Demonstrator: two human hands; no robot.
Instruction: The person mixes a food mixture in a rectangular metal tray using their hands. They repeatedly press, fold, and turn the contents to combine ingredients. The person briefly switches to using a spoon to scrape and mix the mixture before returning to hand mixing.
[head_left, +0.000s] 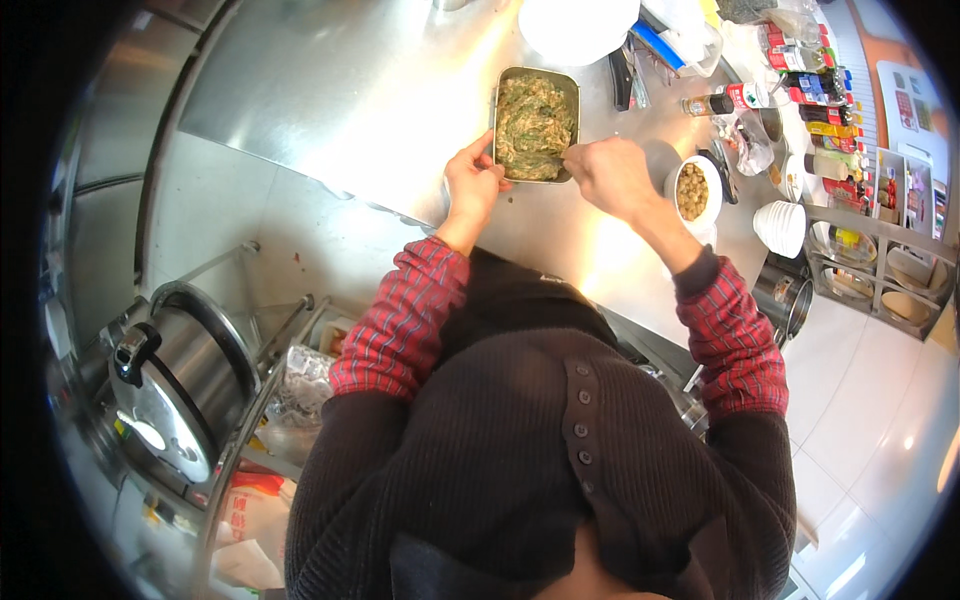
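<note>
On the steel worktop before me stands a rectangular metal container (498, 112) filled with a green and tan minced mixture (536, 124). At its near left corner, my left hand (476, 180) grips the wall with thumb and fingers. My right hand (611, 176) is closed at the near right edge, around what looks like a thin utensil (561, 159). Most of that utensil is hidden by the fingers, and its end reaches into the mixture. To the right of my right hand is a white bowl (715, 184) of small light-brown pieces (691, 191).
Stacked white bowls (780, 229) stand at the worktop's right edge. Beyond are a spice jar (705, 105), a black-handled tool (621, 79), a large white round item (577, 26) and several sauce bottles (825, 112). A large steel pot (199, 352) sits at lower left.
</note>
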